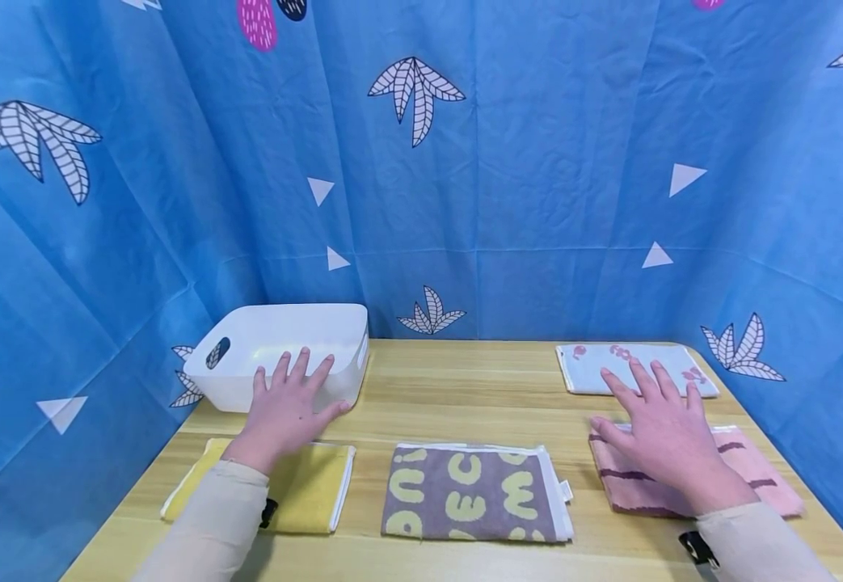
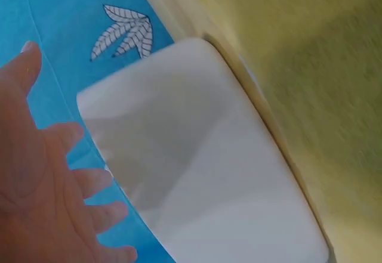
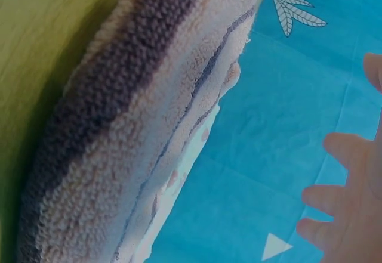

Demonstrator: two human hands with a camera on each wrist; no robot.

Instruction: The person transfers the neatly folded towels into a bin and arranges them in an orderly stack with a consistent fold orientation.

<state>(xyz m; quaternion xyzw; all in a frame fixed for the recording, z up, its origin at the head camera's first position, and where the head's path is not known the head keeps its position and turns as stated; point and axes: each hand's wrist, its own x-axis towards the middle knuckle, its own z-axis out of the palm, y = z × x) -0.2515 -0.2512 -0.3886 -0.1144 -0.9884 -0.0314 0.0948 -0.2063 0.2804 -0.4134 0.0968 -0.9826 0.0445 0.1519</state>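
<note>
With fingers spread, my left hand [image 1: 286,416] hovers above a folded yellow towel [image 1: 312,489], near the front wall of a white plastic basket [image 1: 225,392]. The left wrist view shows that basket [image 2: 197,155] apart from the fingertips. My right hand [image 1: 664,436], fingers also spread, hovers over a folded pink towel with dark stripes [image 1: 763,477]. In the right wrist view the striped towel [image 3: 119,132] lies apart from the fingers. Neither hand holds anything. Between them lies a folded purple-grey towel with yellow letters [image 1: 475,493].
A folded white towel with pink flower prints [image 1: 588,372] lies at the back right of the wooden table [image 1: 457,392]. Blue patterned curtain [image 1: 537,162] closes off the back and both sides. The basket stands at the table's back left.
</note>
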